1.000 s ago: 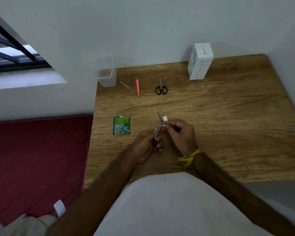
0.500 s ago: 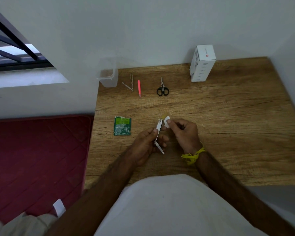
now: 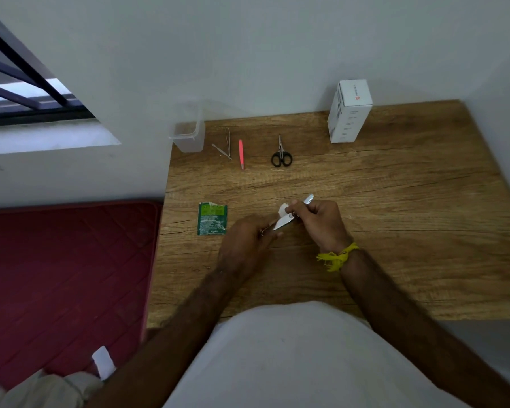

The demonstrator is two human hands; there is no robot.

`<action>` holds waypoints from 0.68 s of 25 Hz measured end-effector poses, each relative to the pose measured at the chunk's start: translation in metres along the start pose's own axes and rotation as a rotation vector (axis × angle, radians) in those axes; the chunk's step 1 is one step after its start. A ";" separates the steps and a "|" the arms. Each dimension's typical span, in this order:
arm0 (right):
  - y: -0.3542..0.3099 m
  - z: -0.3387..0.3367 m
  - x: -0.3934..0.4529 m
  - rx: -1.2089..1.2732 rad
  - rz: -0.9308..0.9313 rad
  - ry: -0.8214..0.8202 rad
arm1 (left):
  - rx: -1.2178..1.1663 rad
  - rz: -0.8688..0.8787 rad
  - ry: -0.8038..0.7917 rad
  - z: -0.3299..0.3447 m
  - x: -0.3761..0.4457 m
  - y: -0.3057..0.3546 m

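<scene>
A metal nail clipper is held between both hands above the wooden table. My left hand grips its near end. My right hand pinches a small white wipe against the clipper, and the clipper's lever sticks out past the fingers. A torn green sachet lies flat to the left of the hands.
Along the back of the table stand a clear plastic container, two metal tools, a pink tweezer, black-handled scissors and a white box. A red mattress lies left of the table. Walls close the back and right.
The clipper has turned from nearly upright to lying slanted, with the lever now swung out past my right hand. My right hand with the wipe moved along the metal.
</scene>
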State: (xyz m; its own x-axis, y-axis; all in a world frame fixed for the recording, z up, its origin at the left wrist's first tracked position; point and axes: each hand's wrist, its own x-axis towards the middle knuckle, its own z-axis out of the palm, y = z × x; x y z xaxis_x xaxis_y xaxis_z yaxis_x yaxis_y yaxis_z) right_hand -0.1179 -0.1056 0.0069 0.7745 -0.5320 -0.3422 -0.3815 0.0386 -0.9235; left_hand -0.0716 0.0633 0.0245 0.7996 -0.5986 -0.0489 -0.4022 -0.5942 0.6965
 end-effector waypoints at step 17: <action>-0.003 0.009 0.004 0.099 -0.074 -0.041 | -0.238 -0.113 0.165 0.004 -0.013 0.003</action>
State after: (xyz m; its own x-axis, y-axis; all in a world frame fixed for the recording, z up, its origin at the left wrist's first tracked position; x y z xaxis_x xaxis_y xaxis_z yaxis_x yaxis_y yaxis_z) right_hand -0.1093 -0.0999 0.0070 0.8196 -0.5011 -0.2777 -0.2725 0.0854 -0.9584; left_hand -0.0847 0.0670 0.0247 0.9027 -0.4291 -0.0318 -0.2068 -0.4975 0.8425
